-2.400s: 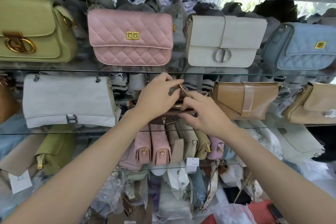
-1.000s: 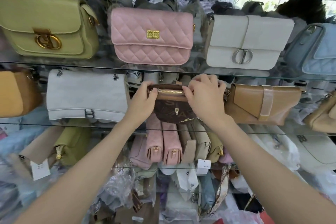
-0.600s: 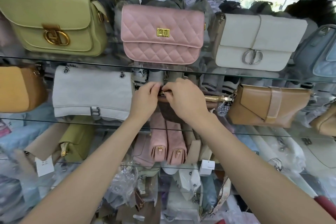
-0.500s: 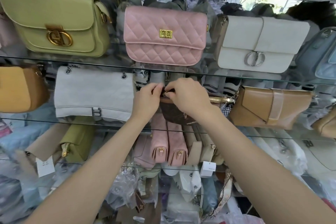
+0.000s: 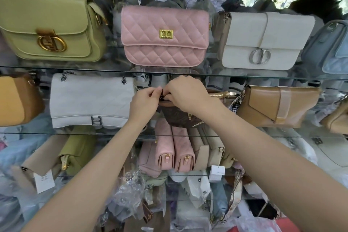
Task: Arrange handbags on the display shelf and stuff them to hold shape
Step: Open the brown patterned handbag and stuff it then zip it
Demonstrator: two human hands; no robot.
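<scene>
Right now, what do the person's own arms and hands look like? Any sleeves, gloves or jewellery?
Both forearms are bare all the way to the frame's lower edge: no sleeves show. The left hand and right hand wear no gloves, and no rings, watch or bracelets are visible.

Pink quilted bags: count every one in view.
3. One flap bag stands on the top shelf; two narrower ones stand side by side on the shelf below the hands. More may be hidden in the clutter.

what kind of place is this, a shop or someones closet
Most likely a handbag shop's display case. Glass shelves hold bags set out facing forward, like the pink quilted bag; a paper price tag hangs below, and plastic-wrapped stock is piled at the bottom.
</scene>
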